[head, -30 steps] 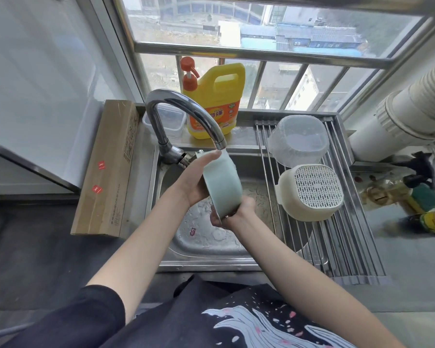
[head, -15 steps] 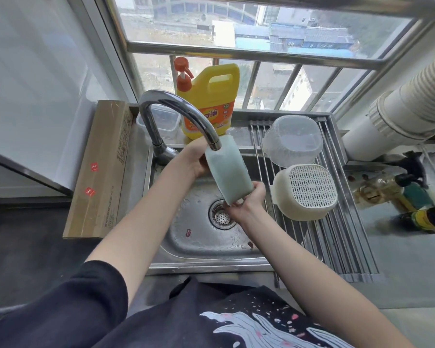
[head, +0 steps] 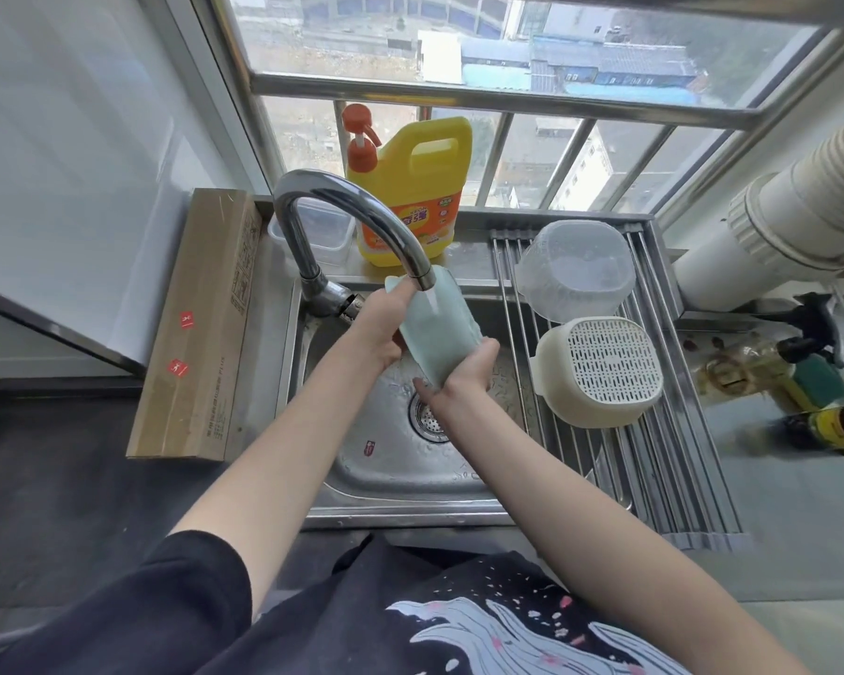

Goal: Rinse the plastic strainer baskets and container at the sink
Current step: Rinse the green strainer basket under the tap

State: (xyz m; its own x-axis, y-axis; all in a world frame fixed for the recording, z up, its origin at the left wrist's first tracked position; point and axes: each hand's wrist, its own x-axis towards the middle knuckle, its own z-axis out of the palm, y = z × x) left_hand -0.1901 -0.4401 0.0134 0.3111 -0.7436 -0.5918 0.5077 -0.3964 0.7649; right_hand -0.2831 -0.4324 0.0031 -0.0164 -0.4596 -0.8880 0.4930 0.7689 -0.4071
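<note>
Pale green plastic basket (head: 437,336) held tilted over the stainless steel sink (head: 313,499), its upper end directly under the spout of the curved chrome faucet (head: 347,207). Water is running from the spout onto the basket's outer wall.

Left hand (head: 378,328) grips the basket's upper left edge, just below the spout, fingers curled around the rim. Right hand (head: 464,377) cups the lower end, fingers wrapped under it, directly above the round metal drain strainer (head: 425,416). Both hands are grasping the basket; neither is free.

Right of the faucet, on the steel roll-up drying rack (head: 663,460): a clear plastic container (head: 576,267) lying mouth-down and, nearer than it, a cream plastic strainer basket (head: 600,372) upside down with its perforated base up. Judging by their placement, these two look already rinsed, so this seems to be the last piece.

Behind the faucet: a yellow detergent jug with an orange pump (head: 410,187). Left of the faucet: a long brown cardboard box (head: 201,333) lying on the tabletop.

How to do it well, as I judge:
- Turn the basket slowly under the stream so every wall is wetted, inside as well as out.
- Keep the low end over the drain so runoff stays in the sink.
- Wet plastic will be slippery; keep both grips firm while turning.
- Shake off water over the sink before moving to the rack.
</note>
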